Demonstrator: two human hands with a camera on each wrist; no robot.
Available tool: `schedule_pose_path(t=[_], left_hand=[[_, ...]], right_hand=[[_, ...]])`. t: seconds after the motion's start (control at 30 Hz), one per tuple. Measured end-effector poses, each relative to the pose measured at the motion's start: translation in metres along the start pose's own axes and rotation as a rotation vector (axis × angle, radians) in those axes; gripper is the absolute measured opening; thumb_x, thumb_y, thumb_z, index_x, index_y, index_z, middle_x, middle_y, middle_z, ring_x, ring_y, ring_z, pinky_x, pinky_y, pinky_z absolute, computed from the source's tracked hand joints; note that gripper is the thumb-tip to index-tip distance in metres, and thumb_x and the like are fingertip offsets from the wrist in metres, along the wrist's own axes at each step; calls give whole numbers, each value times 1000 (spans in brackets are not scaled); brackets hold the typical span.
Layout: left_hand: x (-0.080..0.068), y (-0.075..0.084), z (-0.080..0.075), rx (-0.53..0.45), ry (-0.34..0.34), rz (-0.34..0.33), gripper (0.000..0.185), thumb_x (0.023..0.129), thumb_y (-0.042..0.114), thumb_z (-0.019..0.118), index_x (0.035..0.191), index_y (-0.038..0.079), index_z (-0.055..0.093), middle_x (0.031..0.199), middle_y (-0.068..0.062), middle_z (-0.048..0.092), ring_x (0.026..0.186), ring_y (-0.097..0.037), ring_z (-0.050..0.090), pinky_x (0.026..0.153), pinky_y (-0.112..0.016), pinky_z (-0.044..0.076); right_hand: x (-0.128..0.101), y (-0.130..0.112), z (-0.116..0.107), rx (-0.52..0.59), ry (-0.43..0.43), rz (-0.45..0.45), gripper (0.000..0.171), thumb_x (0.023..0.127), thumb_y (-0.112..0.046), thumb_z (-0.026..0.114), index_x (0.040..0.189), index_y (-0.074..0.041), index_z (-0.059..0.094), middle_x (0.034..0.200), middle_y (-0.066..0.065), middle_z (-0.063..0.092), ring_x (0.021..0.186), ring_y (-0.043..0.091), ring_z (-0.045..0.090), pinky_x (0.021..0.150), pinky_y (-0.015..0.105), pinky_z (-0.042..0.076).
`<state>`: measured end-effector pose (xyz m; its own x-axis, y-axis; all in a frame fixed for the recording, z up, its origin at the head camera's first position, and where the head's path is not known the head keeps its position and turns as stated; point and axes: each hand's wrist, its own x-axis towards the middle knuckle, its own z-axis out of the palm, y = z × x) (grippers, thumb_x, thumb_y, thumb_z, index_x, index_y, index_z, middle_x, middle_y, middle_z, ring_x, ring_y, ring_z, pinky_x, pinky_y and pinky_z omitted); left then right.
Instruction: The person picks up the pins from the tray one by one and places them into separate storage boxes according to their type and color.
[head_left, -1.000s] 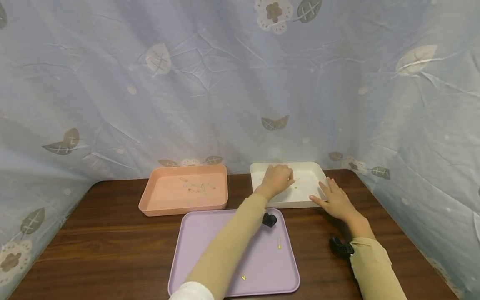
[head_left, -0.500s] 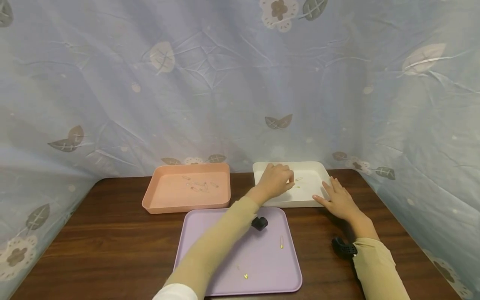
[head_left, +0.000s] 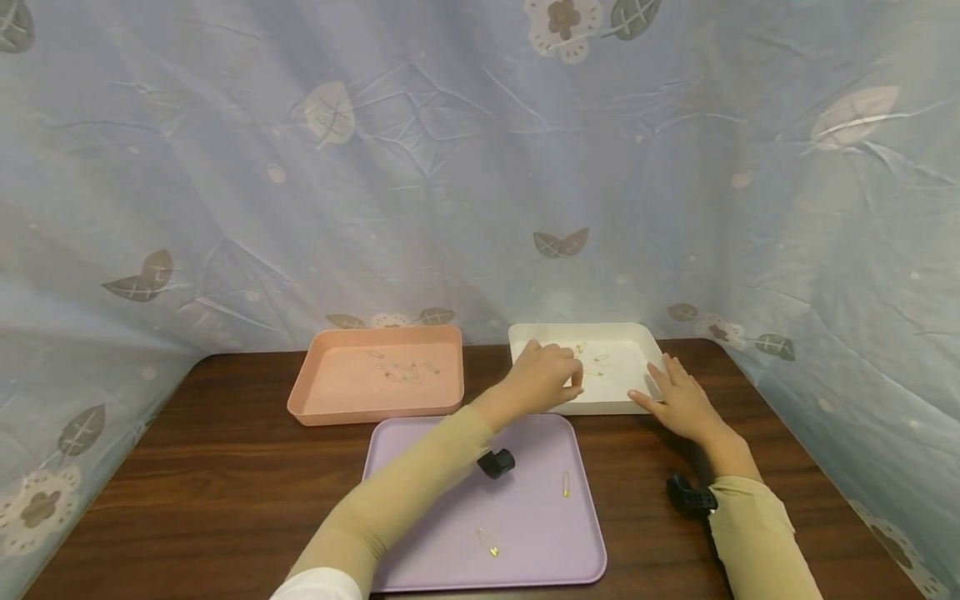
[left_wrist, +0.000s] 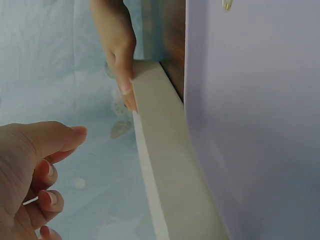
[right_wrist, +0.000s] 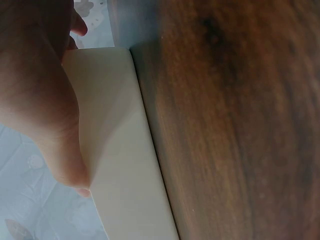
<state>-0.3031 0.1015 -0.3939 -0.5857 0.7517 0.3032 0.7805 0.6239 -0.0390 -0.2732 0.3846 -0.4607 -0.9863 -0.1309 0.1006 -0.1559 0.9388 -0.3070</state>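
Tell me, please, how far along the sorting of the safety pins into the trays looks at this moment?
Several pins already lie in the pink tray, and a few gold ones in the white tray. The left hand hangs over the white tray with curled fingers that show nothing held, while the right hand rests on its near right corner. Two gold safety pins are left on the purple tray.

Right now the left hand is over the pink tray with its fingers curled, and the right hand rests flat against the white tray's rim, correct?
Not quite. The head view shows the left hand over the white tray, not the pink tray. Its fingers are curled, and the right hand does rest flat against that tray's rim.
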Motion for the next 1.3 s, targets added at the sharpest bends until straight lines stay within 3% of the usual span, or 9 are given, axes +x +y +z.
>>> schedule_pose_path(t=[0.3,0.53,0.9,1.3], left_hand=[[-27,3,-18,-77,-33,-2,11,88,41,69,86,31,68,80,14,58,72,-4,50,66,-24,29],[-47,0,-27,-131,2,5,8,88,36,69,83,30,70,74,12,54,67,-2,47,66,-23,28],[-83,-5,-32,-199,13,-7,11,86,37,72,80,29,69,69,13,49,67,-1,44,67,-23,27],[-125,-13,-27,-243,69,35,14,81,34,77,75,27,66,67,12,47,67,-2,42,65,-20,22]], right_hand=[[0,2,2,8,-15,0,83,95,-53,52,146,9,33,154,39,14,143,56,13,110,72,17],[1,3,3,11,-27,0,84,95,-55,51,147,9,31,154,39,13,143,56,13,109,72,16],[0,-2,-3,22,-40,4,82,96,-52,51,147,9,31,155,39,11,143,56,11,110,72,15],[0,-2,-2,9,-32,0,81,96,-52,51,146,10,32,154,40,13,142,57,13,110,72,16]])
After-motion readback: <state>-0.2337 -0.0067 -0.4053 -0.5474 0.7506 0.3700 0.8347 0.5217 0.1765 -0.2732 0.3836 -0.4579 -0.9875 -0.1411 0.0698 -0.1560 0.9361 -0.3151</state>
